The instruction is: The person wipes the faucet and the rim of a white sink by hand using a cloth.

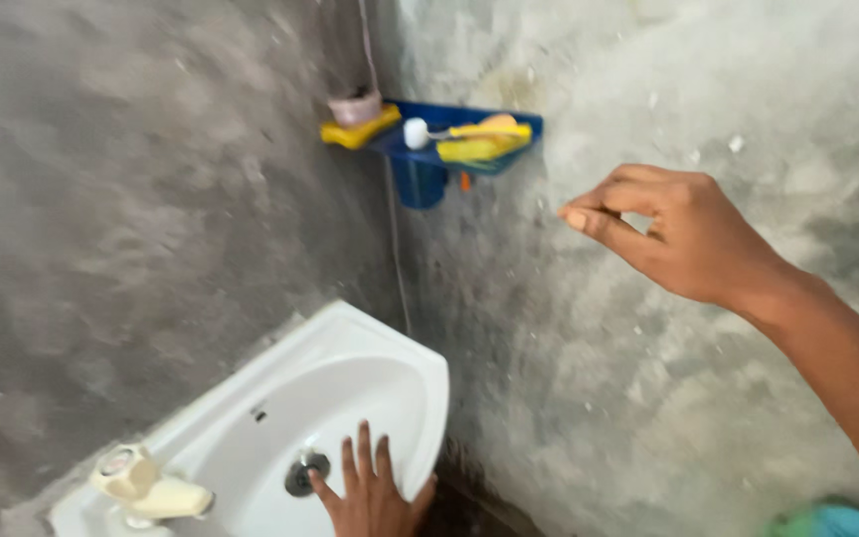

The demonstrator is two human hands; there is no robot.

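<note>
My left hand (372, 489) lies flat with fingers spread inside the white corner sink (390, 368), right beside the dark drain (304, 473). It holds nothing. My right hand (670, 231) is raised in the air in front of the grey wall, fingers loosely curled and thumb pressed toward the forefinger, with nothing visible in it. It hangs to the right of and a little below the blue corner shelf (514, 126). The frame is somewhat blurred.
The blue shelf carries a yellow-handled brush (479, 130), a yellow soap dish (355, 134) with a pinkish cup (355, 106) on it, and a blue holder (420, 184) beneath. A cream tap (141, 482) sits on the sink's left rim. A thin cord (395, 249) runs down the corner.
</note>
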